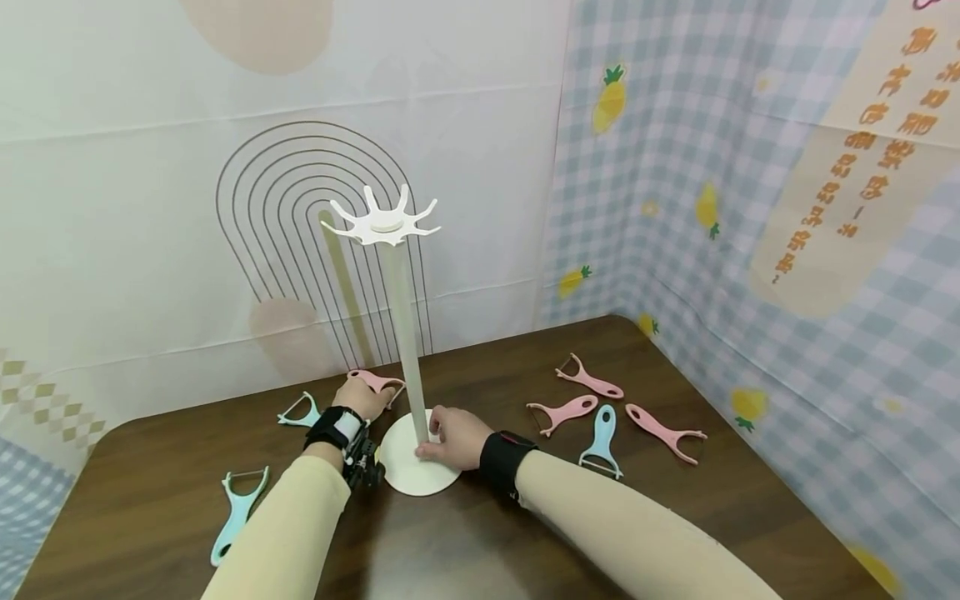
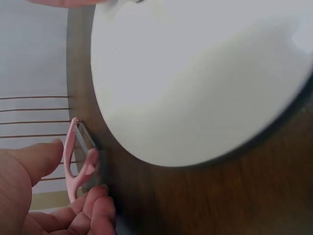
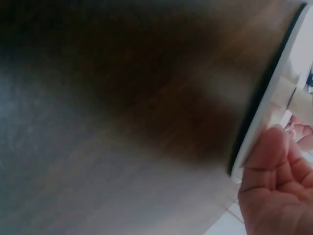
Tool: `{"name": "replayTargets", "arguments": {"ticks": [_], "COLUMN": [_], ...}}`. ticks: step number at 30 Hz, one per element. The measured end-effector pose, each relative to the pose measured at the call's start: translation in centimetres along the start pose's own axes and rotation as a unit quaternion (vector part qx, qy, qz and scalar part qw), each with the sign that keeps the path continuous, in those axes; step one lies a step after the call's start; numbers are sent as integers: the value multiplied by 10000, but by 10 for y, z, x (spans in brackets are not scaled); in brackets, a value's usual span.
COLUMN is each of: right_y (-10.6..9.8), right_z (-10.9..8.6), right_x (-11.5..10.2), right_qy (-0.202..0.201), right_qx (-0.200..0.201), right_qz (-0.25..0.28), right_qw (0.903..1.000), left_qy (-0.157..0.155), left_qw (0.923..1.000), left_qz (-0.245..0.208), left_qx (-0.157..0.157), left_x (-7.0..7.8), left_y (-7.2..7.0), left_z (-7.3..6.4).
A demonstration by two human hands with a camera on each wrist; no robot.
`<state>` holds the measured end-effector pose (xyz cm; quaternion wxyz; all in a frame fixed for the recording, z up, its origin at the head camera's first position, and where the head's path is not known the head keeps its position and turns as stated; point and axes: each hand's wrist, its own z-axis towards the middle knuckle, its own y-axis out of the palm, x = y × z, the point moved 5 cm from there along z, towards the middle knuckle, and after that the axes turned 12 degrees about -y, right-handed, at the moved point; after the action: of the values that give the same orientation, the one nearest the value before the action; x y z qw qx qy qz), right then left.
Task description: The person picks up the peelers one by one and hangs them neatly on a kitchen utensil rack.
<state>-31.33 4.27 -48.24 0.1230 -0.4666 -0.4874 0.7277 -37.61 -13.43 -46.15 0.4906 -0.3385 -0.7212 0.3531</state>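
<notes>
A white stand has a round base (image 1: 411,479), an upright pole (image 1: 405,333) and a top ring of curved prongs (image 1: 384,223). My left hand (image 1: 363,398) is left of the base, its thumb and curled fingers holding a pink peeler (image 2: 72,166). The peeler's forked head and blade stick out beside the base; part of the handle is hidden by the fingers. On the base's right side, my right hand (image 1: 463,437) grips low down, with thumb and fingers bent at the foot of the pole. The right wrist view shows this hand against the base's rim (image 3: 244,161).
Left on the brown table (image 1: 150,467) lie two blue peelers, one beyond the left wrist (image 1: 303,410) and one nearer (image 1: 238,512). On the right lie pink peelers (image 1: 588,379), (image 1: 566,411), (image 1: 663,432) and a blue peeler (image 1: 602,437). Printed cloth hangs behind and to the right.
</notes>
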Motion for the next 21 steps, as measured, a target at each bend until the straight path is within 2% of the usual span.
{"name": "replayTargets", "arguments": {"ticks": [6, 11, 21], "right_y": [6, 10, 11], "right_z": [9, 14, 16], "right_x": [10, 12, 17], "right_qy": [149, 181, 170], "right_qx": [-347, -499, -496], "right_qz": [6, -124, -75], "right_qw": [9993, 9985, 9986], "left_qy": [47, -35, 8], "left_qw": [9997, 9991, 9979], "left_qz": [220, 432, 644], "left_qx": [7, 44, 119], "left_x": [-2, -1, 1], "left_y": [5, 4, 5], "left_z": [9, 10, 12]}}
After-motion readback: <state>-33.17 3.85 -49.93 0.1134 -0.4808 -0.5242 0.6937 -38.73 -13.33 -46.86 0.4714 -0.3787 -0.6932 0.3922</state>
